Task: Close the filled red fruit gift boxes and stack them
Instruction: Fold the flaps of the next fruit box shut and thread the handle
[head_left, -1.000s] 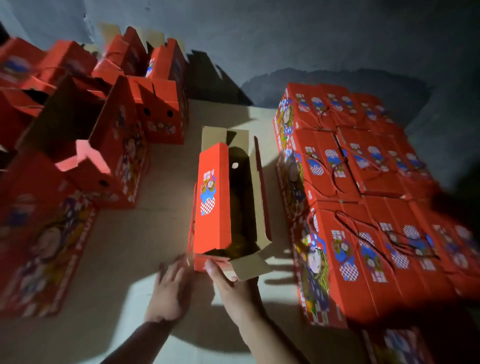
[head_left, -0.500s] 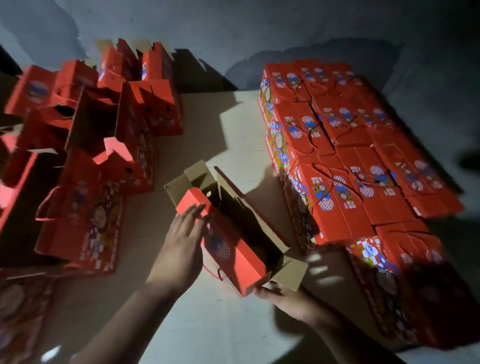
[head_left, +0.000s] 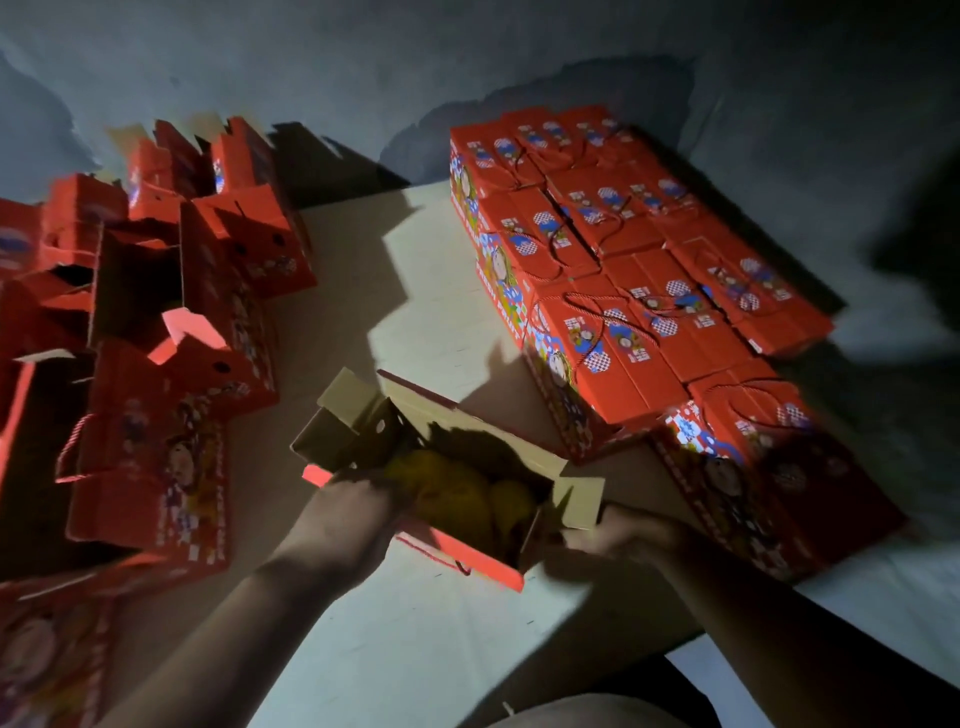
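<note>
Left hand (head_left: 347, 512) grips the open box (head_left: 470, 558) edge, right hand (head_left: 621, 535) holds its near flap (head_left: 579, 501); fingertips lost in shadow, yellow fruit (head_left: 457, 480) dim.

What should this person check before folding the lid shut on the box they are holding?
1. Fruit inside the open box: ok, yellow fruit shows.
2. Fruit below the rim: cannot tell, too dark.
3. Lid flaps free to fold: ok, the end flap stands open.
4. Box held steady: ok, left hand grips the near wall, right hand holds the end.
5. Room on the closed stack at the right: cannot tell.
</note>
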